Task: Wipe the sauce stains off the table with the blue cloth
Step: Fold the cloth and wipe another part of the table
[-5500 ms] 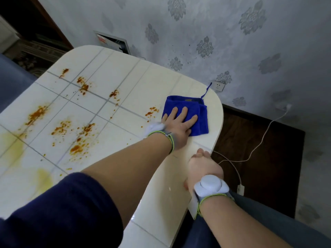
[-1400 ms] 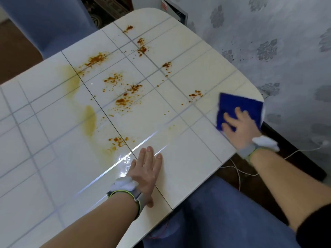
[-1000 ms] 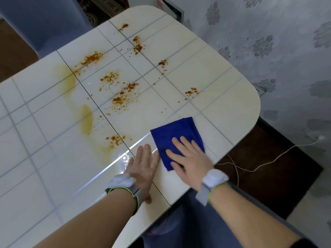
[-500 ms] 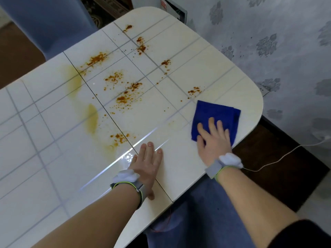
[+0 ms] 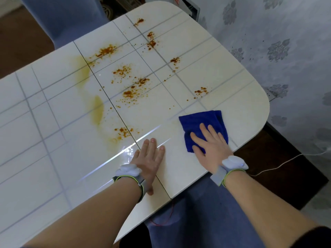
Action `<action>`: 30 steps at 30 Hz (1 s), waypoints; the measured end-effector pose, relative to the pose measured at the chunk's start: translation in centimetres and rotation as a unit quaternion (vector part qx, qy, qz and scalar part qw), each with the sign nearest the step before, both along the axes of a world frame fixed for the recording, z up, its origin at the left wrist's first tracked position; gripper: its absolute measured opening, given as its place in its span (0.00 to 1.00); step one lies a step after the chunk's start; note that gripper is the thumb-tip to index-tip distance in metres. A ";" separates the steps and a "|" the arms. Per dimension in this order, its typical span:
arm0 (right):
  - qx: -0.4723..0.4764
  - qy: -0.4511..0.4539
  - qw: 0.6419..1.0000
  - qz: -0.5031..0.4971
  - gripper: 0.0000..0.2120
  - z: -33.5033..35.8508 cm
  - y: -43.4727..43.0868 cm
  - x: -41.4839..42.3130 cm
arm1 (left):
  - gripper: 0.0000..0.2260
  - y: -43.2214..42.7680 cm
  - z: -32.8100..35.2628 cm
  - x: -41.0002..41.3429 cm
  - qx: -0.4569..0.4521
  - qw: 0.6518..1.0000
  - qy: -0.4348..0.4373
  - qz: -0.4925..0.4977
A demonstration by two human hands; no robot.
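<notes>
The folded blue cloth (image 5: 200, 120) lies on the white tiled table (image 5: 232, 83) near its right front edge. My right hand (image 5: 209, 144) presses flat on the cloth's near half with fingers spread. My left hand (image 5: 148, 158) rests flat on the bare tabletop to the left of it. Orange-brown sauce stains (image 5: 132, 92) are spattered over the middle and far part of the table, with one small patch (image 5: 201, 90) just beyond the cloth and another (image 5: 123, 131) ahead of my left hand. Yellowish smears (image 5: 97, 110) streak the left-centre tiles.
A patterned grey wall (image 5: 286, 59) runs along the table's right side. A blue chair (image 5: 59, 20) stands at the far left edge. A white cable (image 5: 279, 163) lies on the dark floor to the right. My blue-clad legs (image 5: 197, 221) are under the front edge.
My right hand has slid the cloth back and forth along the table's right front part, now toward the left and nearer. My left hand has stayed planted on the table.
</notes>
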State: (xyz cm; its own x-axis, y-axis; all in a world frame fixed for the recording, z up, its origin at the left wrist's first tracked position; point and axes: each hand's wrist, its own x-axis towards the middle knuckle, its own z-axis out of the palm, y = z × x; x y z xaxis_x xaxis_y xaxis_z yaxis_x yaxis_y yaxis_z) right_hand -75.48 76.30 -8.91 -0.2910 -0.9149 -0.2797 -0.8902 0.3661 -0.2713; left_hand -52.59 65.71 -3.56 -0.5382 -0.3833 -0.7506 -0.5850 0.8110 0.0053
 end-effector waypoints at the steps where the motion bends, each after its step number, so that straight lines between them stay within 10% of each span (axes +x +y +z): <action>1: 0.010 0.007 0.999 -0.045 0.26 0.1 -0.3 -1.3 | 0.63 0.0 0.2 0.0 0.004 1.000 -0.001 0.001; 30: 0.073 -0.002 0.991 -0.116 0.24 1.8 -2.4 4.5 | 0.63 -0.4 0.5 -0.1 0.001 1.000 -0.014 -0.016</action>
